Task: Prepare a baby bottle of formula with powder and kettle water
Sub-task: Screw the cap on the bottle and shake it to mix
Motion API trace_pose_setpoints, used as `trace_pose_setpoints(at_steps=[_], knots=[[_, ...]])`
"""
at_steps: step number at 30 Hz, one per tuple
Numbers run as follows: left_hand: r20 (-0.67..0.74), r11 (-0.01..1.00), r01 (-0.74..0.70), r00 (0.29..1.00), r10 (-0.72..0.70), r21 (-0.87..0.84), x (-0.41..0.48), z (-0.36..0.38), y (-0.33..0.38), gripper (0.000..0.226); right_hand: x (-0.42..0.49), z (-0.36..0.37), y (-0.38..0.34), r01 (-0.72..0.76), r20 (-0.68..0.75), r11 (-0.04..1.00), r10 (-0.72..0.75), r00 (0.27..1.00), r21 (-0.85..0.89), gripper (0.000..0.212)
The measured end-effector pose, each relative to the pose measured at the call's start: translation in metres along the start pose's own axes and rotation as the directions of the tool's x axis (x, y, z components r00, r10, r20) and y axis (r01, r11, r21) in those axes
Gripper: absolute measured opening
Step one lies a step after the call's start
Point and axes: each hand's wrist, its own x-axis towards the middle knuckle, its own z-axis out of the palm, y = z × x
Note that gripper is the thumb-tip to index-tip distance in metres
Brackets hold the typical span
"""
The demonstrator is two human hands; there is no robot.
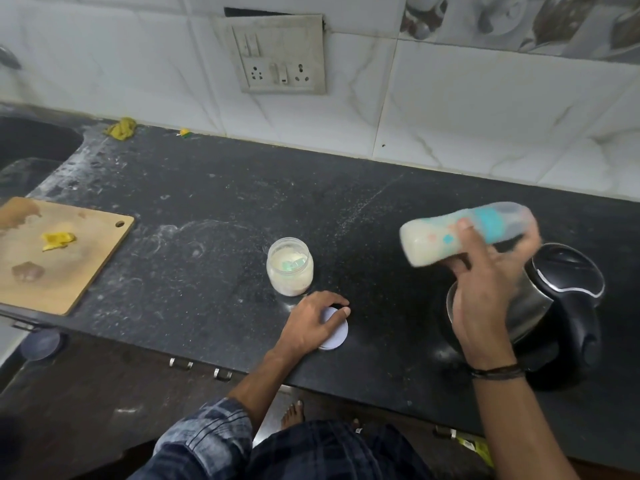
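Right hand clamped round the milky, motion-blurred bottle held sideways over the kettle, left hand flat on the jar lid on the desk: best shaken firmly, cap tight, clear of the open powder jar.

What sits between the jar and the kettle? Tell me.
Head view: only bare counter lies between the jar and the kettle; the bottle in the right hand hangs above it.

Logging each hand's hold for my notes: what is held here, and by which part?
The right hand holds the baby bottle around its middle, tilted sideways. The left hand rests on the jar lid on the counter.
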Motion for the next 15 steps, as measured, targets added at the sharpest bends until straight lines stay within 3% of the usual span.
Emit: trace_pose_setpoints(at_steps=[2,5,6,10,13,15], knots=[[-0.003,1.000,0.002,1.000,-0.002,0.007,0.0011,0.0003,-0.0014,0.025,0.0031,0.0000,0.0017,0.002,-0.050,1.000,-0.002,0.999,-0.005,0.076],[-0.012,1.000,-0.011,1.000,0.011,0.003,0.0007,0.0000,-0.0018,0.027,0.0033,-0.0036,0.0090,-0.088,0.175,0.967,0.133,0.976,-0.241,0.077],[-0.010,1.000,-0.012,1.000,0.011,-0.002,0.0009,-0.0002,-0.0008,0.027,0.0020,-0.0050,0.0084,-0.087,0.181,0.964,0.135,0.974,-0.251,0.079],[-0.014,1.000,-0.004,1.000,0.004,-0.002,0.0015,0.0006,0.0002,0.026,0.0054,-0.0023,0.0032,-0.005,-0.041,0.998,0.002,0.999,-0.067,0.081],[-0.014,1.000,-0.005,1.000,0.005,-0.004,0.0007,0.0006,-0.0017,0.027,0.0065,-0.0012,0.0096,-0.067,0.136,0.968,0.102,0.985,-0.240,0.082],[-0.007,1.000,-0.008,1.000,0.008,-0.009,0.0006,0.0003,-0.0013,0.028,0.0036,-0.0018,0.0095,-0.062,0.165,0.963,0.108,0.980,-0.261,0.082]])
